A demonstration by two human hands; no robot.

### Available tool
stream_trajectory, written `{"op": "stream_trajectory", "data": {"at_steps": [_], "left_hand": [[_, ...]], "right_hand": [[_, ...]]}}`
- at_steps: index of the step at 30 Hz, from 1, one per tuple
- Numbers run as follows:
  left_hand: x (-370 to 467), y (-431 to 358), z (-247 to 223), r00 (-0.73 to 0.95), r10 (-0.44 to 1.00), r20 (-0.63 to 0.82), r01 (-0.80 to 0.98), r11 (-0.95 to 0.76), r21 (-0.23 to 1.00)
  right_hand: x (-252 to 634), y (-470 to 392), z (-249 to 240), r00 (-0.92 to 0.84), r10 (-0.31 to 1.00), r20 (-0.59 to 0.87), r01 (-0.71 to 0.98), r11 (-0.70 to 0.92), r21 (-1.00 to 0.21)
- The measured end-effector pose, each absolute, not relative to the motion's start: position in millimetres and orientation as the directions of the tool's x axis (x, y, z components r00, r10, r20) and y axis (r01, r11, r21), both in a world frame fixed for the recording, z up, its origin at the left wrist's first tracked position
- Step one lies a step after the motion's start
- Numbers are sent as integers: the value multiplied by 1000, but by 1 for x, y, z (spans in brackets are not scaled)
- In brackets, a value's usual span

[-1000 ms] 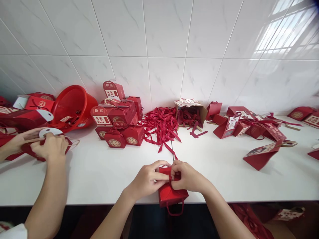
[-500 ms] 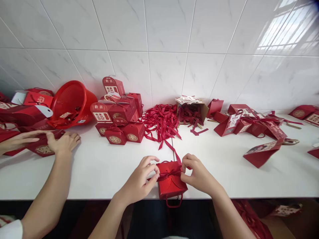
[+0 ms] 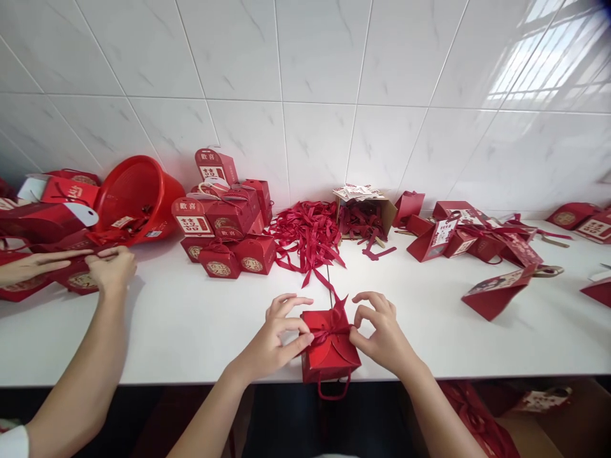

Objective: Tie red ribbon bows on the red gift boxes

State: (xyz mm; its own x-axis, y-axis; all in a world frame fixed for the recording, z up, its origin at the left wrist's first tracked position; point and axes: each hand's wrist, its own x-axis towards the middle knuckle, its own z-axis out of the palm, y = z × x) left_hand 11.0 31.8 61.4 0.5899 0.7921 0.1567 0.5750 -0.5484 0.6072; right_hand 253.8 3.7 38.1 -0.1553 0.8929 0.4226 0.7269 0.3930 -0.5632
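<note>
A bright red box [image 3: 329,357] stands at the front edge of the white table, its cord handle hanging over the edge. Dark red ribbon [image 3: 329,333] is tied in a bow across its top, with one end sticking up at the back. On the box's left side, my left hand [image 3: 274,337] pinches a loop of the ribbon between thumb and index finger. My right hand [image 3: 379,331] pinches the ribbon at the right side, its other fingers curled above.
Behind the box lies a heap of red ribbons [image 3: 310,235] beside an open carton [image 3: 389,216]. Stacked gift boxes [image 3: 219,261] and a red basin [image 3: 167,200] are further left, near another person's hands [image 3: 112,267]. Folded boxes [image 3: 496,296] lie at right.
Both hands still pinch the ribbon; the bow looks tighter and a ribbon end now stands up behind it. The other person's right hand has shifted left.
</note>
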Motion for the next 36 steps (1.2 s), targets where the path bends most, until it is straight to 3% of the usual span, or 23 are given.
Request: {"op": "stream_trajectory", "data": {"at_steps": [3, 8, 11, 13, 18, 23, 27, 33, 36], "left_hand": [[9, 32, 52, 544, 815, 197, 576, -534, 618], [4, 32, 47, 482, 815, 320, 739, -575, 351], [2, 30, 47, 487, 798, 355, 748, -591, 303], [2, 29, 43, 477, 805, 352, 727, -587, 356], [7, 28, 25, 422, 854, 304, 579, -512, 634], [22, 20, 16, 351, 914, 203, 370, -335, 867], [32, 13, 14, 349, 925, 149, 228, -238, 944], [36, 13, -1, 226, 969, 97, 58, -113, 992], [36, 16, -13, 193, 981, 17, 212, -58, 976]], "right_hand": [[253, 3, 34, -134, 902, 411, 711, 376, -595], [256, 2, 33, -98, 894, 437, 720, 367, -589], [258, 1, 34, -109, 898, 425, 697, 374, -611], [260, 1, 32, -147, 906, 397, 613, 399, -682], [260, -1, 15, -394, 869, 299, 233, 409, -882], [259, -3, -2, -473, 841, 261, 273, 422, -865], [266, -3, -4, -465, 853, 237, 284, 397, -873], [320, -7, -9, -285, 941, 181, 290, 265, -920], [364, 0, -12, 133, 982, 136, 303, 90, -949]]}}
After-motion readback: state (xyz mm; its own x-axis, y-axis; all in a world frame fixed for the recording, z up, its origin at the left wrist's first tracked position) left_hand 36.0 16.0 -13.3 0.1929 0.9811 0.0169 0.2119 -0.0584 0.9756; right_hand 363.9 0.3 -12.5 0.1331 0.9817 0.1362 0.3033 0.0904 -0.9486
